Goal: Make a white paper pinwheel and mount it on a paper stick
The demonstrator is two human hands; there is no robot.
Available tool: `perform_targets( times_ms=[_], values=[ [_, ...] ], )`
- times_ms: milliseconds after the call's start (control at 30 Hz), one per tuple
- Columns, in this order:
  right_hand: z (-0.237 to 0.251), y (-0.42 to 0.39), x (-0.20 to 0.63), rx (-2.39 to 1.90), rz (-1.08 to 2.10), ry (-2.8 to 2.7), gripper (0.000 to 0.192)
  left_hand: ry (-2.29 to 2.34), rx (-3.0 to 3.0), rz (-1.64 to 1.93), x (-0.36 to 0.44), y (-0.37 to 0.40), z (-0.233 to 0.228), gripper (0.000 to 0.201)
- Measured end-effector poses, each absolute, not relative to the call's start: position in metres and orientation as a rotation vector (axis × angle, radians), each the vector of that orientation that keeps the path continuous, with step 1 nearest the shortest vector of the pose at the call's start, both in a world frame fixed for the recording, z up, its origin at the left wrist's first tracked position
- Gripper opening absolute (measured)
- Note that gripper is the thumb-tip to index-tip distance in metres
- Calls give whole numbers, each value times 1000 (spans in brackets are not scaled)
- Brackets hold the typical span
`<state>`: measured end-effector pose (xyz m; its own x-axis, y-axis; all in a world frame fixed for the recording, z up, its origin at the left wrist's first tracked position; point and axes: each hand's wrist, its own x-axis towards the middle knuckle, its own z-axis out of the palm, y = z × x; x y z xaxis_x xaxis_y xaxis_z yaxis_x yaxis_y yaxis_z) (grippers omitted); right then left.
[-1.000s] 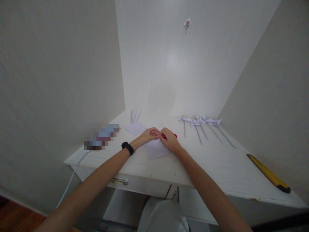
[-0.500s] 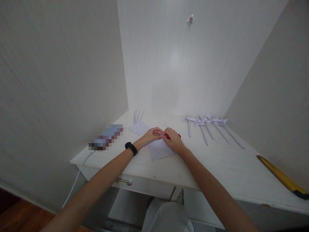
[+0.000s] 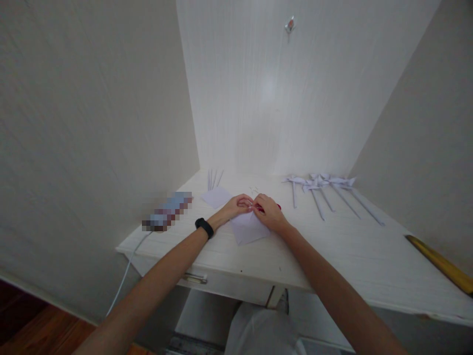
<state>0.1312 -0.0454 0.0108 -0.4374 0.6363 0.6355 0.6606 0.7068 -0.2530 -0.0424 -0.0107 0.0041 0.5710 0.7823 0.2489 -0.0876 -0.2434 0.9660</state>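
The fingers (image 3: 247,201) of the left hand (image 3: 236,206) and of the right hand (image 3: 269,213) meet, pinched closed on the far edge of a thin white square paper sheet (image 3: 250,229) lying flat on the white wooden tabletop (image 3: 332,246). The sheet looks light, limp and easy to crease (best held by edges or corners). Folded white paper pinwheels (image 3: 321,185) lie well apart on the right.

The view has swung a little to the left and down, so the desk (image 3: 332,256) and everything on it sits further right in the picture. The yellow tool (image 3: 439,264) at the right edge is now partly cut off. The pin (image 3: 290,23) on the back wall has climbed nearer the top.
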Motion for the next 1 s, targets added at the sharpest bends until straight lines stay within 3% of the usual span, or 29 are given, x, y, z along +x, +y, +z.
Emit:
perform_targets(
  times_ms=[1000],
  values=[
    [3,-38,134,-942,136,-2148,12,590,1573,949,-41,-3,-1,34]
  ],
)
